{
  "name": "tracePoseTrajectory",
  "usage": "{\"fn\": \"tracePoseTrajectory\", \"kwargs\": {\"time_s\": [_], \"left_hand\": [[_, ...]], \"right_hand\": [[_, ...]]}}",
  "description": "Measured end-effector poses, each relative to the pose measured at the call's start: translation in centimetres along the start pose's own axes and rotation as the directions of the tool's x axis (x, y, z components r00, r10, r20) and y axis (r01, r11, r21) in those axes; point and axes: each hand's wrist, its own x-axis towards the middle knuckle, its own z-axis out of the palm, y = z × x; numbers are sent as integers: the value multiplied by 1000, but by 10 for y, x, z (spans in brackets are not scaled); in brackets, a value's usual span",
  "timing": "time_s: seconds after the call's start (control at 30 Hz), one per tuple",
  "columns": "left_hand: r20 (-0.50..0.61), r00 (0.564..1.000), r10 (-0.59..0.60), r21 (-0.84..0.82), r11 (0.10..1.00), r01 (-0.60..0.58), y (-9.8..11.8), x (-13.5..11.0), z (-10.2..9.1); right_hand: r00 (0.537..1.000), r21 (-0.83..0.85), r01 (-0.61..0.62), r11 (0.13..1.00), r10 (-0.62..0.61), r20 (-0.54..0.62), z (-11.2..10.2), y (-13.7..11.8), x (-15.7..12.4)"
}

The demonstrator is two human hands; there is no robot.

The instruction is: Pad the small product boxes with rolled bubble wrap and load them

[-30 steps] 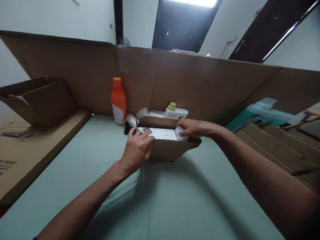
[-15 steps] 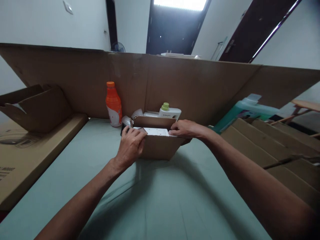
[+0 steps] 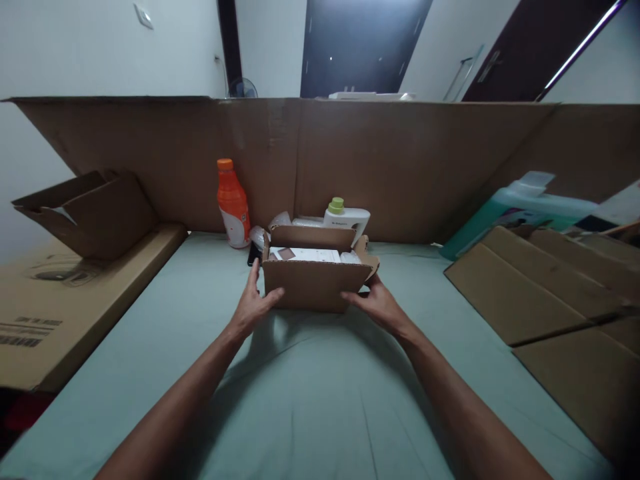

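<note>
A small open cardboard box (image 3: 311, 287) stands upright on the green cloth. Inside it lies a white carton (image 3: 315, 255) with a brown square printed on top, and a clear or whitish wrapped item (image 3: 350, 257) sits at its right end. My left hand (image 3: 250, 303) grips the left side of the cardboard box, thumb on the front face. At the opposite side my right hand (image 3: 377, 303) holds it likewise, its thumb on the front and its other fingers partly hidden behind the corner. A black object (image 3: 254, 255) shows just beyond my left fingertips.
Behind the box stand an orange bottle (image 3: 233, 207) and a white bottle with a green cap (image 3: 346, 217), before a tall cardboard wall (image 3: 400, 160). Large cartons (image 3: 100, 293) are on the left. Folded cardboard (image 3: 530, 287) and a teal liquid jug (image 3: 500, 210) lie right.
Both hands have left the top opening of the box and moved down to its sides. The white carton inside now shows uncovered. The view has shifted slightly.
</note>
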Motion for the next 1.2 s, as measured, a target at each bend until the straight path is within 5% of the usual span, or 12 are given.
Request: {"fn": "tracePoseTrajectory", "kwargs": {"time_s": [0.1,0.17,0.27,0.4,0.57,0.7,0.87,0.97,1.1,1.2], "left_hand": [[-11,1000,25,-104,994,-26,1,-11,22],[-26,1000,12,-111,994,-15,0,-34,19],[-71,997,-41,-98,995,34,0,-76,-13],[-298,953,-56,-21,998,52,19,-101,-59],[-189,981,36,1,999,-37,36,-93,-41],[-76,997,28,-15,999,-29,23,-92,-24],[-27,999,-37,-104,994,35,2,-71,-51],[54,998,-40,-163,985,48,0,-49,-65],[108,994,-3,-156,988,20,1,-25,-59],[105,994,25,-113,994,-13,0,-15,-46]], "right_hand": [[999,-17,-46,999,45,-17,10,-5,-9],[996,-74,-70,995,66,-56,14,-14,-30],[998,-100,-29,995,23,-63,32,-40,-63],[994,-35,105,994,-104,36,57,-82,-70],[999,-91,-31,995,28,-37,40,-81,-70],[989,-207,-104,973,79,-122,38,-54,-110],[974,-190,28,981,-69,-215,82,-42,-182],[969,-205,76,976,-121,-216,83,-36,-205],[962,-143,8,990,-46,-269,62,-24,-191],[983,-97,-48,994,30,-182,59,-22,-174]]}}
